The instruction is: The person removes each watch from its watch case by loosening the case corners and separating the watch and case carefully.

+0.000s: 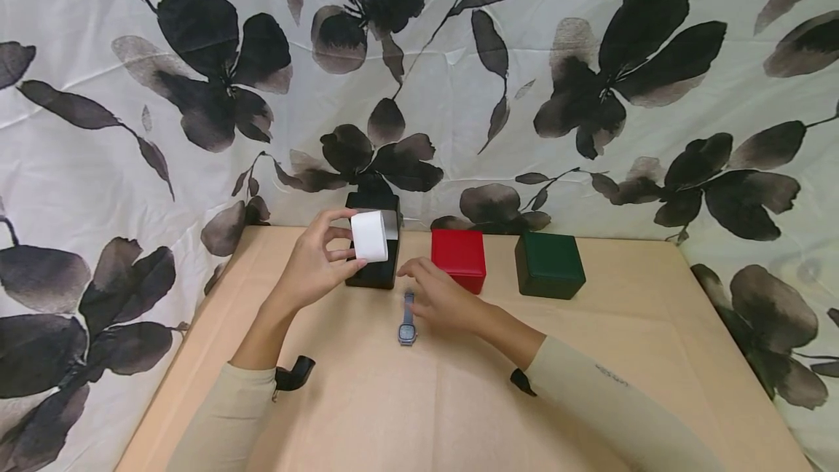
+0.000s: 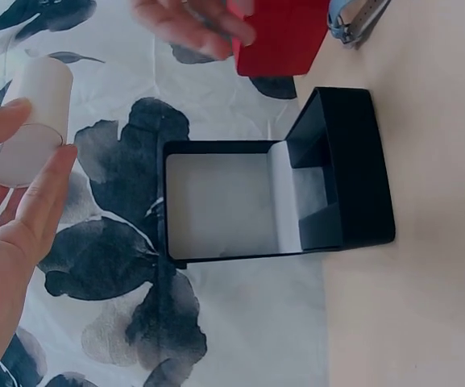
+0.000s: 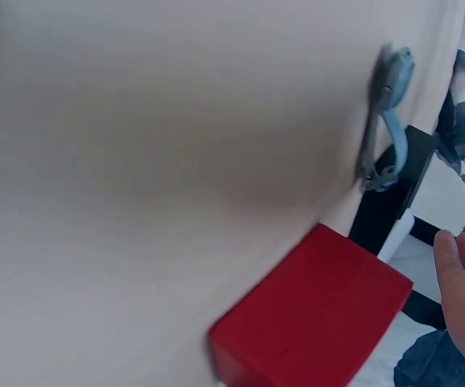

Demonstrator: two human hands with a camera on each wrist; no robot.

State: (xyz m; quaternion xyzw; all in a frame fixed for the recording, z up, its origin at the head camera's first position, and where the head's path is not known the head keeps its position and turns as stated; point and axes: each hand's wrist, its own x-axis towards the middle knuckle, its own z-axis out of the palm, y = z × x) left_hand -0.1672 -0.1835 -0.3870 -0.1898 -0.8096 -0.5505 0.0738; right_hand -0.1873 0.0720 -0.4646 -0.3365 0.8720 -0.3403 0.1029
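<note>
In my left hand (image 1: 313, 262) a white watch cushion (image 1: 370, 237), rounded like a short cylinder, is pinched between thumb and fingers. It is held up over the black watch box (image 1: 371, 277), whose lid stands open. The left wrist view shows pale lining inside that lid (image 2: 220, 201) and a cavity in the base. On the table in front lies a watch (image 1: 407, 332) with a light blue strap. My right hand (image 1: 442, 299) hovers beside the watch and the red box, fingers loosely bent, holding nothing that shows.
A closed red box (image 1: 459, 253) stands right of the black one, with a closed green box (image 1: 550, 265) farther right. Floral cloth (image 1: 485, 130) hangs behind the table's (image 1: 629, 355) back edge.
</note>
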